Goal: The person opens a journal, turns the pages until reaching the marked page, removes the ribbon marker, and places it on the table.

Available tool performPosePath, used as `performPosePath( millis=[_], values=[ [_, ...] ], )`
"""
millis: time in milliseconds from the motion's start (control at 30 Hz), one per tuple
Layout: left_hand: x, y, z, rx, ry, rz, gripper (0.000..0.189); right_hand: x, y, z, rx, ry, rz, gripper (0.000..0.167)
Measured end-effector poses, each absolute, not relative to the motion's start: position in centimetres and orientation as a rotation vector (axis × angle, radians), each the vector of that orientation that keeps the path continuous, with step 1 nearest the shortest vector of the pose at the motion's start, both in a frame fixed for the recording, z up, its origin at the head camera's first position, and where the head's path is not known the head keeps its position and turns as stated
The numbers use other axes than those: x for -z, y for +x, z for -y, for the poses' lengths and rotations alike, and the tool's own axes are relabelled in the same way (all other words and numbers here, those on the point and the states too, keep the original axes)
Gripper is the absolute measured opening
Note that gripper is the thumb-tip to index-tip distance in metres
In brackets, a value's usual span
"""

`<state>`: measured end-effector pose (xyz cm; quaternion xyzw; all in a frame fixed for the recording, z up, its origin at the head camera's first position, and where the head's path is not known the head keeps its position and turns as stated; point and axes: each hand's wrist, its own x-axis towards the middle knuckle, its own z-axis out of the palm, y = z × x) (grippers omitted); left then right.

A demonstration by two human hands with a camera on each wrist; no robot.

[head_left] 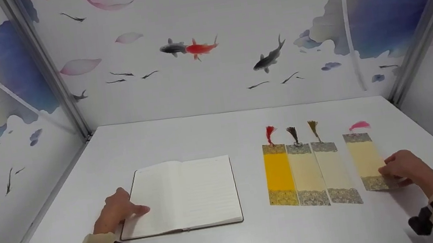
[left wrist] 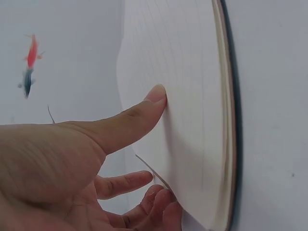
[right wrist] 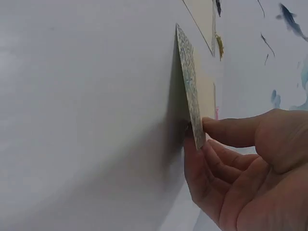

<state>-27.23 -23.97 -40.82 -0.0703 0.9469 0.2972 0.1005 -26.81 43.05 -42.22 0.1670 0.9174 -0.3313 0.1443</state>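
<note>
An open notebook [head_left: 205, 195] with lined pages lies at the left of the table. My left hand [head_left: 119, 209] holds its left edge; in the left wrist view the thumb [left wrist: 139, 115] lies on the page and the other fingers curl at the cover's edge. At the right, my right hand [head_left: 407, 169] pinches the lower right corner of a cream bookmark [head_left: 363, 156] with a pink tassel [head_left: 359, 125]. In the right wrist view, that bookmark's patterned end [right wrist: 189, 82] is tilted up off the table, thumb on top and fingers beneath.
Between notebook and right hand lie a yellow bookmark [head_left: 279, 172] with a red tassel, a cream bookmark [head_left: 307, 172] with a dark tassel and a paler bookmark [head_left: 334, 172] with an olive tassel. Printed panels [head_left: 211, 84] wall the white table [head_left: 244, 134] at the back and sides.
</note>
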Motion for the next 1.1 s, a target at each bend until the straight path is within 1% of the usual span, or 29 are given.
performPosePath(
  millis=[133, 167, 267, 433, 533, 633, 667, 733, 867, 1100],
  values=[
    [40.9, -27.2, 24.2, -0.932, -0.201, -2.763, 0.068, 41.6, -26.6, -41.7, 0.791, 0.462, -2.664, 0.047],
    [40.9, -27.2, 24.2, -0.937, -0.188, -2.76, 0.069, 41.4, -26.6, -41.3, 0.741, 0.453, -2.672, 0.05],
    [41.0, -27.3, 24.4, -0.92, -0.145, -2.765, 0.072, 41.0, -26.4, -40.2, 0.573, 0.403, -2.726, 0.045],
    [41.2, -27.3, 24.9, -0.888, -0.148, -2.76, 0.072, 40.6, -26.6, -37.7, 0.466, 0.334, -2.86, 0.033],
    [41.3, -27.4, 25.3, -0.874, -0.148, -2.753, 0.07, 40.0, -26.7, -35.5, 0.532, 0.251, -2.961, 0.04],
    [41.4, -27.5, 25.6, -0.871, -0.143, -2.753, 0.064, 39.3, -26.9, -33.1, 0.619, 0.138, -3.024, 0.059],
    [41.4, -27.5, 25.7, -0.872, -0.142, -2.758, 0.064, 39.1, -26.9, -32.2, 0.653, 0.111, -3.032, 0.063],
    [41.5, -27.6, 25.8, -0.877, -0.146, -2.764, 0.063, 38.9, -26.8, -30.7, 0.723, 0.067, -3.03, 0.064],
    [41.4, -27.5, 25.9, -0.862, -0.144, -2.778, 0.07, 38.7, -26.6, -27.7, 0.884, -0.014, -3.005, 0.062],
    [41.2, -27.1, 25.7, -0.83, -0.119, -2.799, 0.065, 39.2, -25.7, -22.3, 1.16, -0.15, -2.907, 0.06]
  ],
)
